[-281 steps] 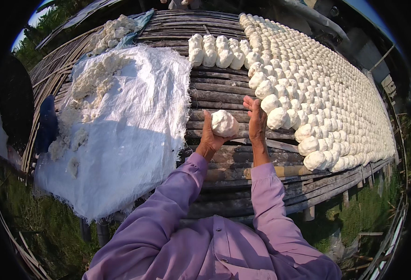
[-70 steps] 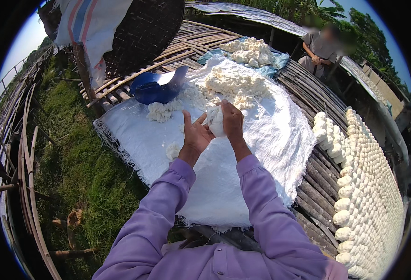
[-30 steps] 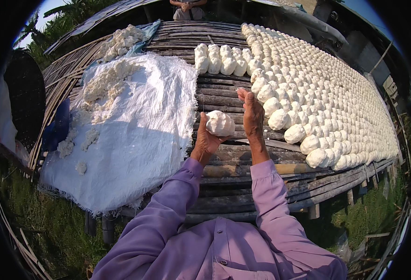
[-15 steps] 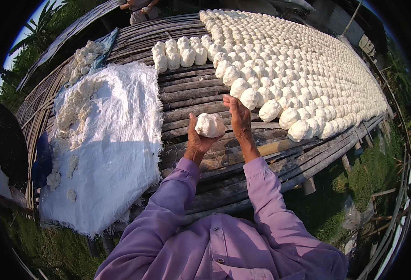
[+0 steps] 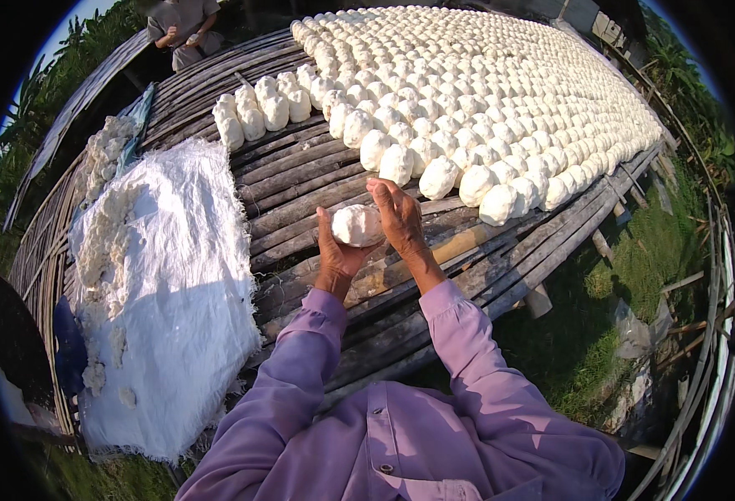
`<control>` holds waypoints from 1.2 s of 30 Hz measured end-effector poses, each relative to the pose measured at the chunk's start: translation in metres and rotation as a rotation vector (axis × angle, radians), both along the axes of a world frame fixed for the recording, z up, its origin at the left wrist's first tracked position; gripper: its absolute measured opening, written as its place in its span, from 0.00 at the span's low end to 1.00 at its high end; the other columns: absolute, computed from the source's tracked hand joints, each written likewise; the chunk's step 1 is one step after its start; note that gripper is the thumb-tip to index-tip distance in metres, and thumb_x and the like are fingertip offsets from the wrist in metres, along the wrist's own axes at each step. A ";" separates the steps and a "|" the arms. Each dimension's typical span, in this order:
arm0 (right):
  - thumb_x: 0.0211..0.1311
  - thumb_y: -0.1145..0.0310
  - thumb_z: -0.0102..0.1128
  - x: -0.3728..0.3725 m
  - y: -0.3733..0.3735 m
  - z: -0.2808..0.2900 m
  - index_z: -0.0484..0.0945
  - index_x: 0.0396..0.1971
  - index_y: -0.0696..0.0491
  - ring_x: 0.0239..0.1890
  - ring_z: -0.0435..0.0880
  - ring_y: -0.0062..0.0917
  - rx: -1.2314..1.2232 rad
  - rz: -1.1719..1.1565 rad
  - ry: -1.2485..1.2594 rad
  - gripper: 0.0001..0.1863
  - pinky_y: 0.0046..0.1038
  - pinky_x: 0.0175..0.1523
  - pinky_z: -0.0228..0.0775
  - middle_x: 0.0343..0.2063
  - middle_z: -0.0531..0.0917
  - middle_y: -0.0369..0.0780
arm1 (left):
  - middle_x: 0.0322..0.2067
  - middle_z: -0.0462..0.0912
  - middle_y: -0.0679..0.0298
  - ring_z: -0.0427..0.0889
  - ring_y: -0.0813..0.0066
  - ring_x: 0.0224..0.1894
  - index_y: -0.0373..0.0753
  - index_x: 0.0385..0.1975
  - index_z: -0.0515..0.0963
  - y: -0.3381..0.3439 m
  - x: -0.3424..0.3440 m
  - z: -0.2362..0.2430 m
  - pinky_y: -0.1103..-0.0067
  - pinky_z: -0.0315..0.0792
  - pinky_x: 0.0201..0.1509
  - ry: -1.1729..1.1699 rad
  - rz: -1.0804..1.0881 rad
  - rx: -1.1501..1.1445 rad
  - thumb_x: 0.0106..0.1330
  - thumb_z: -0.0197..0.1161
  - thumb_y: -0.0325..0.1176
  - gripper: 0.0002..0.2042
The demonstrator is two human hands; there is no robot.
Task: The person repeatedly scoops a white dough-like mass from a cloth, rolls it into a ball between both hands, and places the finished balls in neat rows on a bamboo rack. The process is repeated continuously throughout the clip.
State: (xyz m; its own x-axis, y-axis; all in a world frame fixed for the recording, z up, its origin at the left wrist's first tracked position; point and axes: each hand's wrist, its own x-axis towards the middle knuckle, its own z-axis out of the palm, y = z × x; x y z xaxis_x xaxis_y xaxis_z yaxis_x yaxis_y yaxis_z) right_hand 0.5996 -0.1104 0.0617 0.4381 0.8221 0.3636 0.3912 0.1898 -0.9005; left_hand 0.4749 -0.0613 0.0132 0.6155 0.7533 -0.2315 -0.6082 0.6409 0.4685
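Observation:
In my left hand [image 5: 340,257] rests a white, lumpy ball [image 5: 356,225] of a damp-looking, dough-like mass, with the fingers curled under it and the thumb up its left side. My right hand [image 5: 401,224] is raised at the ball's right side, palm turned toward it, fingers stretched upward and slightly bent. Its palm seems to touch the ball, though the contact is partly hidden. Just beyond my hands, many similar white balls [image 5: 396,164] stand in close rows on a rack of poles [image 5: 300,175].
At left, a white woven sheet [image 5: 184,250] lies over the poles, with loose white crumbs [image 5: 104,242] along its left part. A dark blue thing [image 5: 68,346] sits by its edge. Another person [image 5: 185,33] stands at the far side. Grass [image 5: 659,250] lies below the rack's right edge.
My right hand has moved in closer to the ball, its fingers bending a little more. The view has shifted, so the rack and rows appear further left. The left hand keeps the ball.

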 end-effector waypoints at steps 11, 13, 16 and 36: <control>0.74 0.35 0.34 0.020 -0.004 -0.015 0.72 0.61 0.58 0.60 0.76 0.42 0.104 -0.148 0.102 0.39 0.39 0.64 0.64 0.58 0.77 0.51 | 0.63 0.72 0.53 0.72 0.51 0.63 0.38 0.67 0.65 -0.005 0.027 -0.001 0.49 0.64 0.67 -0.015 -0.141 0.112 0.56 0.48 0.82 0.53; 0.74 0.40 0.44 0.018 -0.020 -0.014 0.71 0.61 0.57 0.63 0.74 0.45 -0.147 0.026 -0.035 0.35 0.41 0.66 0.64 0.61 0.75 0.51 | 0.63 0.71 0.54 0.70 0.51 0.65 0.38 0.66 0.66 -0.005 0.030 -0.006 0.49 0.62 0.68 0.035 -0.110 0.081 0.56 0.50 0.81 0.51; 0.68 0.45 0.59 0.026 -0.049 -0.006 0.62 0.70 0.54 0.68 0.69 0.43 -0.157 -0.025 -0.171 0.39 0.40 0.68 0.64 0.65 0.70 0.52 | 0.61 0.73 0.56 0.70 0.55 0.65 0.40 0.62 0.69 -0.007 0.041 -0.009 0.55 0.64 0.69 0.049 -0.113 -0.086 0.61 0.55 0.74 0.43; 0.65 0.68 0.62 0.139 -0.036 -0.089 0.53 0.75 0.53 0.63 0.70 0.54 -0.536 -0.697 -0.205 0.41 0.45 0.68 0.62 0.64 0.66 0.57 | 0.72 0.57 0.50 0.56 0.52 0.74 0.41 0.73 0.58 0.043 -0.098 0.052 0.56 0.49 0.75 0.416 -0.108 0.411 0.70 0.51 0.64 0.40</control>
